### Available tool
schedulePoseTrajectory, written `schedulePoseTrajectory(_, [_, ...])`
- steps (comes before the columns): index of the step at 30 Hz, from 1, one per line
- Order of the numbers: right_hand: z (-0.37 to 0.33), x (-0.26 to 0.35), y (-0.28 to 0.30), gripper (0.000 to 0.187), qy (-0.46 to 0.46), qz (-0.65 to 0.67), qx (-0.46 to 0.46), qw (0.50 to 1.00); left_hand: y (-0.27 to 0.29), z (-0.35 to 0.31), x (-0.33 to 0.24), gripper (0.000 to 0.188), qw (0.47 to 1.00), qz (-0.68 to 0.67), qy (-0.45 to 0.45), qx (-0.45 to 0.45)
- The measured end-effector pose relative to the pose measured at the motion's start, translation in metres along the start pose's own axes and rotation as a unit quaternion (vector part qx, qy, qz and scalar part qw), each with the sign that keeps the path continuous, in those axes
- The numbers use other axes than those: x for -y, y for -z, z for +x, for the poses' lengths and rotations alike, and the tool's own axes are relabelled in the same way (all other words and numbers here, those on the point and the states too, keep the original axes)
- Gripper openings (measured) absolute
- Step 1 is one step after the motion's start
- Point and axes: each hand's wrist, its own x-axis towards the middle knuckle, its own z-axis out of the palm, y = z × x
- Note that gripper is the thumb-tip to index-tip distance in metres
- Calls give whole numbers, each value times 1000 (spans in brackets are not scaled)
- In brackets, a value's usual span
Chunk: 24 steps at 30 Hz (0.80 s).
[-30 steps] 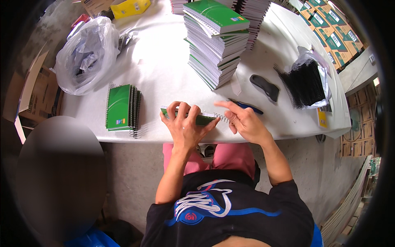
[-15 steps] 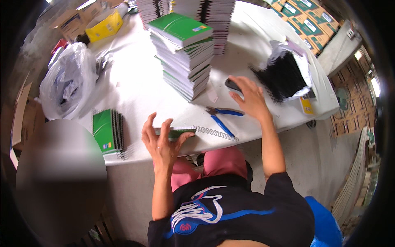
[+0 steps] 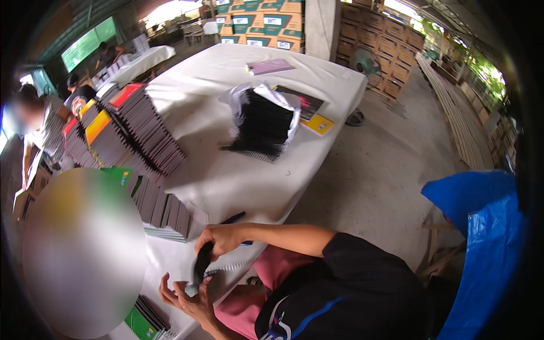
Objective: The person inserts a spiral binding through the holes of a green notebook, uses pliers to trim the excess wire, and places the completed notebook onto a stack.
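Note:
My right hand point(image 3: 220, 240) is closed around a black curved hand tool point(image 3: 202, 262), which points down toward my left hand. My left hand point(image 3: 195, 303) lies at the table's near edge, thumb and fingers gripping a small notebook that the hands and tool mostly hide. A loose wire coil point(image 3: 235, 266) runs out from it to the right. Pliers point(image 3: 235, 217) with blue handles lie partly behind my right forearm. Several green spiral notebooks point(image 3: 143, 322) rest left of my left hand, and a stack of notebooks point(image 3: 164, 212) stands beyond both hands.
Black spiral coils point(image 3: 263, 122) spill from a white wrapper across the table point(image 3: 249, 184). Tall notebook stacks point(image 3: 141, 127) stand at the left. A yellow booklet point(image 3: 318, 124) lies near the right edge. Cartons point(image 3: 260, 22) and a fan point(image 3: 364, 59) are behind; a blue tarp point(image 3: 487, 226) hangs at right.
My view has swung to the right. My right hand has picked up the black tool and brought it to the notebook at my left hand, which stays at the table edge.

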Motion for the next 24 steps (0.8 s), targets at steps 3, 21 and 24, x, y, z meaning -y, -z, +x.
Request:
schedulePoseTrajectory(3, [-2, 12, 4, 24, 2, 24, -16, 1000, -6, 3, 3, 65, 1000, 11, -27, -1])
schedulePoseTrajectory(21, [16, 3, -9, 19, 59, -144, -65, 986, -4, 1, 19, 73, 999, -28, -26, 14])
schedulePoseTrajectory(24, [16, -2, -11, 21, 29, 10, -85, 996, -8, 1, 27, 71, 997, -48, -57, -23])
